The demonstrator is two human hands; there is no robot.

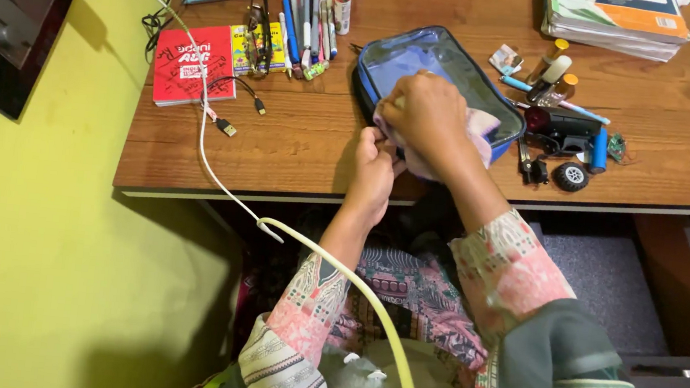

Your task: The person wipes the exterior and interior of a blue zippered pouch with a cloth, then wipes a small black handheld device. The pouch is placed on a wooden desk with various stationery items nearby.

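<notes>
both hands grip a pale pink cloth (486, 125) at the blue pouch (426, 54): right hand (424, 113) bunches it, left hand (372, 171) pinches its edge

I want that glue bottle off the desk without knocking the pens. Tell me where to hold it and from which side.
Hold the glue bottle around its white body, below the red cap, coming from its right side. It lies along the desk with pens packed against its left, while bare wood sits to its right.

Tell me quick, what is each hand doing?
Left hand: closed, pinching the near edge of the blue pouch.
Right hand: closed on a pale cloth at the pouch.
</notes>
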